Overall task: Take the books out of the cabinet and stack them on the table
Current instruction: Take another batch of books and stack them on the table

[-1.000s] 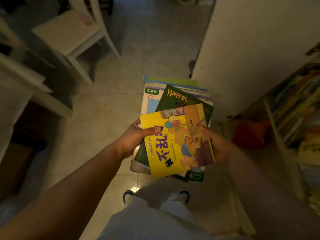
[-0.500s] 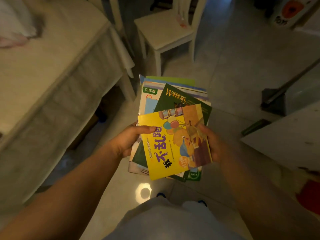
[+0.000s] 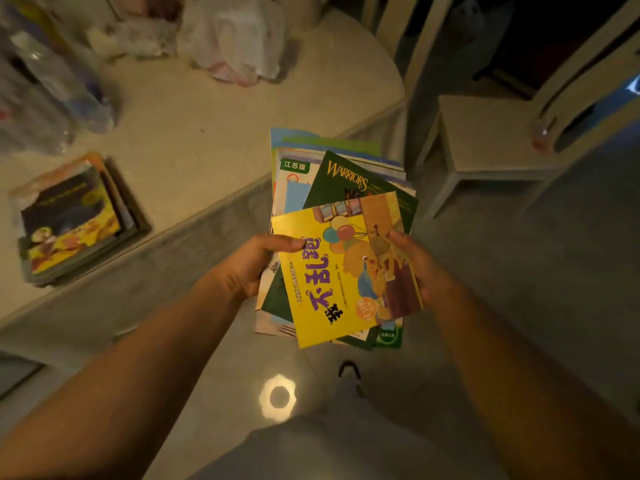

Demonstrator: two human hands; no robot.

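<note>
since the earlier frame the view has swung left, so the table (image 3: 207, 133) now fills the upper left and the cabinet is out of sight; the grip on the books is unchanged. left hand (image 3: 249, 265) and right hand (image 3: 424, 268) clamp a fanned bundle of books (image 3: 332, 188) between them, thumbs on top of the yellow book (image 3: 332, 289), the other fingers hidden beneath. bundle held flat, covers up, above the floor (image 3: 519, 271) just off the table's near edge; its far corner overlaps that edge in the view. long axis runs away from the person, tilted slightly left; title text on the yellow book reads sideways along that axis. under it lies a green book (image 3: 349, 178) marked "warriors", skewed to the right, with paler books below. a second stack of books (image 3: 76, 220) rests at the table's near edge toward its left end, well apart from the held bundle. bare tabletop lies between that stack and the bundle. plastic bags (image 3: 235, 39) crowd the far side of the table, and blurred clear plastic items its left part. a chair (image 3: 485, 140) stands to the right of the table's rounded corner.
</note>
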